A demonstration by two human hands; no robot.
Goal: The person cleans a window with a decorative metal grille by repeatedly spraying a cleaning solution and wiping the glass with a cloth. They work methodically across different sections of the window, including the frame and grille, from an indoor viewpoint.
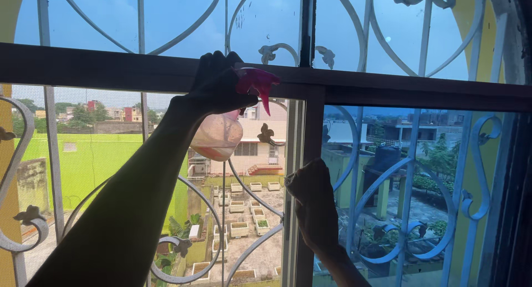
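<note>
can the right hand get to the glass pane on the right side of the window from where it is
Probably yes. The right hand is raised at the vertical window frame, right beside the glass pane, with nothing between them on the inside. The scrolled metal grille appears to sit beyond the glass, so it should not block.

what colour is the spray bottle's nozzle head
Magenta pink, on the spray bottle held up in the left hand; the head view shows it.

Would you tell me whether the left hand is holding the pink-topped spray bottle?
Yes, the left hand grips the pink-topped translucent plastic spray bottle raised against the window.
</note>
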